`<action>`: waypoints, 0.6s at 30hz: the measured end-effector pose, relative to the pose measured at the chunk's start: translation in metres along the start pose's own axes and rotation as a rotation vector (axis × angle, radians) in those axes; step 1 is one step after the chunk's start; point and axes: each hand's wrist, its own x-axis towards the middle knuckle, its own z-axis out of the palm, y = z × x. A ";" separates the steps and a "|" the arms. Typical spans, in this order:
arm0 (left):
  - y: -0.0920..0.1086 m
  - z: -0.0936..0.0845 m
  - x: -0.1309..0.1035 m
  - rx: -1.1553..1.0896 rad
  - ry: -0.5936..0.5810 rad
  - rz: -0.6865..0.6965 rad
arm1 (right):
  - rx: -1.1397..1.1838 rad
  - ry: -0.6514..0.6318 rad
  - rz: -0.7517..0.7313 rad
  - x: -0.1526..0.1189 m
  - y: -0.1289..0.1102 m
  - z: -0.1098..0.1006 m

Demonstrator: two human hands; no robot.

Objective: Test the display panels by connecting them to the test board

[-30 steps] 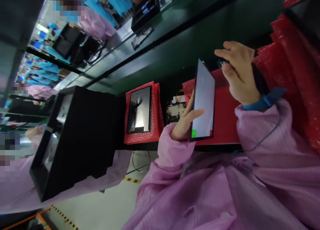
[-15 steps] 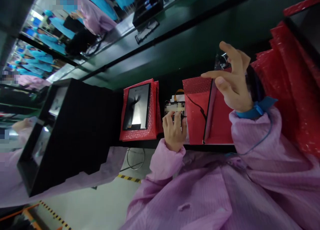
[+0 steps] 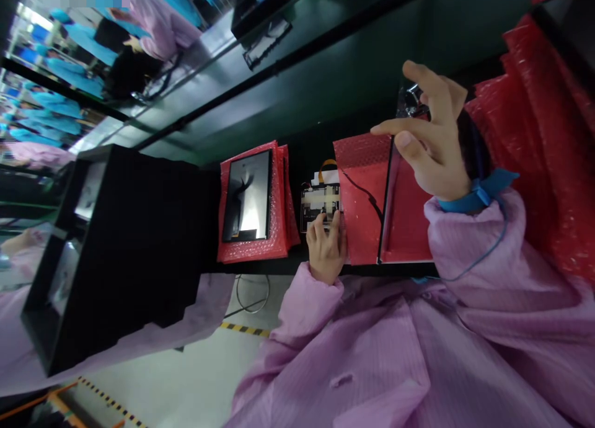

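My left hand (image 3: pixel 326 251) lies with its fingers stretched over the lower part of an opened electronic device (image 3: pixel 320 198), whose inner parts and tape strips show. An orange flex cable (image 3: pixel 328 164) loops at its far end. Just right of it is a red bubble-wrap bag (image 3: pixel 360 211) with a dark strip-like mark across it. My right hand (image 3: pixel 432 139) hovers, fingers apart, above a flat panel with a dark edge (image 3: pixel 385 211) and a red surface. Its index fingertip is near the panel's far left corner; whether it touches is unclear.
A screen panel (image 3: pixel 248 195) lies on stacked red bubble bags (image 3: pixel 279 245) to the left. More red bubble bags (image 3: pixel 525 124) are heaped at right. A large black box (image 3: pixel 149 217) stands at left. Beyond the dark green bench, co-workers (image 3: pixel 158 18) sit.
My left fingers have drawn back slightly toward me, uncovering more of the device. My right hand keeps nearly the same spread pose. The whole view has shifted a little.
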 end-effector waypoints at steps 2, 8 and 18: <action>0.000 0.001 0.000 0.002 -0.008 -0.006 | 0.031 0.005 -0.016 0.001 -0.001 -0.001; -0.001 0.006 -0.001 -0.015 -0.002 -0.009 | 0.105 0.023 -0.041 0.002 0.004 0.000; -0.009 0.007 -0.004 -0.158 -0.028 0.300 | 0.078 -0.144 0.141 -0.023 -0.009 -0.029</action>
